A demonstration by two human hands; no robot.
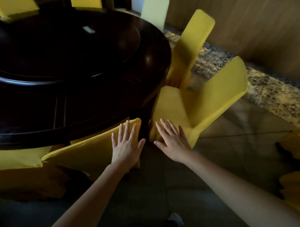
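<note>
Resting with straight, spread fingers, the left hand (126,146) touched the tucked-in yellow cloth-covered chair (85,155) at the dark round wooden table (79,110), the right hand (173,143) the skewed yellow cloth-covered chair (209,99) beside it, which likely wanted a square push.

My left hand (125,146) is over the right end of the near chair (87,154), whose backrest stands against the round table (76,108). My right hand (173,145) is just right of it, over the seat corner of the second chair (206,100). A table leg (145,129) stands between the two chairs. A turntable (55,49) lies on the table. A third chair (191,47) stands behind the second, further round the rim.
</note>
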